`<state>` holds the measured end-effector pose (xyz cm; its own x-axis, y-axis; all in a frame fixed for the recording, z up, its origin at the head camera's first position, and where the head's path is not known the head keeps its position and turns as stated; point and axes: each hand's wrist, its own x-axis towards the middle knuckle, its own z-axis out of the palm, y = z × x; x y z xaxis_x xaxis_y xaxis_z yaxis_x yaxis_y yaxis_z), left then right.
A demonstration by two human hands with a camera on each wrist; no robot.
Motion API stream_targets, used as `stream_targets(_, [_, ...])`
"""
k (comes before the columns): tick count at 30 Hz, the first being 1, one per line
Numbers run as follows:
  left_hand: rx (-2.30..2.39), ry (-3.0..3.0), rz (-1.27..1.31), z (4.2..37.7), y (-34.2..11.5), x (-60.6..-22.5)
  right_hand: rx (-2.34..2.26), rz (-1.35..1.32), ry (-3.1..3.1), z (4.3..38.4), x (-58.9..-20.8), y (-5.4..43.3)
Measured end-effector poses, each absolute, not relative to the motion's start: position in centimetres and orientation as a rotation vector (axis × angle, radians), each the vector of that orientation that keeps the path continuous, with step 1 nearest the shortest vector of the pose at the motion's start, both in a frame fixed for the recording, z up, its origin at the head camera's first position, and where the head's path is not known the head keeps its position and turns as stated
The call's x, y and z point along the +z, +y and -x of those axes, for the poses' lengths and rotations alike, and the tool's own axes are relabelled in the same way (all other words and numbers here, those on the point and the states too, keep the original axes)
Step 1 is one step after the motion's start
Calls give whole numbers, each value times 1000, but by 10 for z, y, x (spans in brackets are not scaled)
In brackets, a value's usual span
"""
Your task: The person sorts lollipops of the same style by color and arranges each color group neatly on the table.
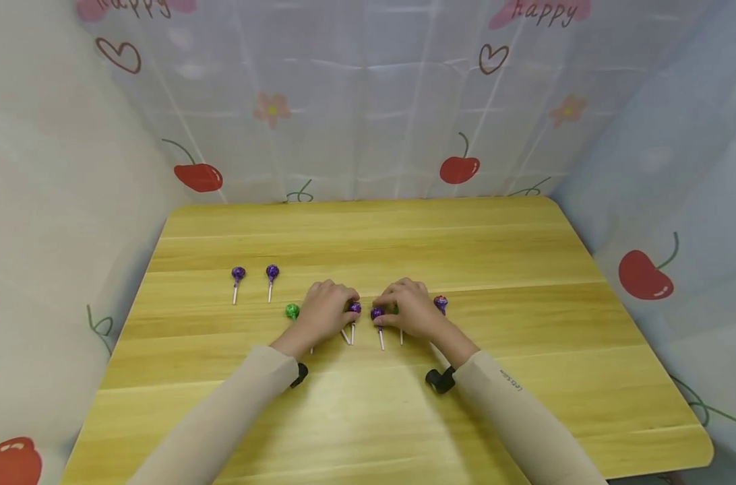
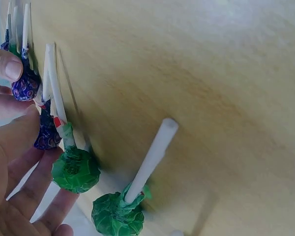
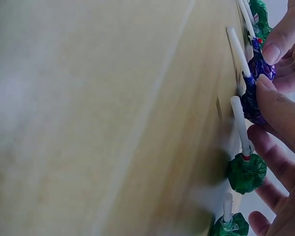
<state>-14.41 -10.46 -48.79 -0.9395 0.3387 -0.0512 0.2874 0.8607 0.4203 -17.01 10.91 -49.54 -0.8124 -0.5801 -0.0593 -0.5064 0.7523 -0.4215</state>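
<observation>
In the head view my left hand (image 1: 327,310) pinches a purple-wrapped lollipop (image 1: 355,308) between thumb and fingers. Facing it across a small gap, my right hand (image 1: 409,308) pinches another purple lollipop (image 1: 377,314). Both white sticks point toward me. The left wrist view shows a green lollipop (image 2: 76,169) close beside the held purple one, their sticks crossing, and a second green lollipop (image 2: 118,214) farther out. Under my right hand, the right wrist view shows a green lollipop (image 3: 247,173) near the fingers and another green one (image 3: 229,226) at the bottom edge.
Two purple lollipops, one (image 1: 238,273) left of the other (image 1: 272,272), lie farther back on the wooden table (image 1: 368,242). A purple-and-red lollipop (image 1: 441,303) is right of my right hand. Patterned curtains (image 1: 368,121) enclose the table's back and sides.
</observation>
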Motion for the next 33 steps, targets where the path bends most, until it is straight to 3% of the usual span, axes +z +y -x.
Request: stream_targets(33, [840,2841,-382,154,-116,-483,-657,796,2735,166,-499,109])
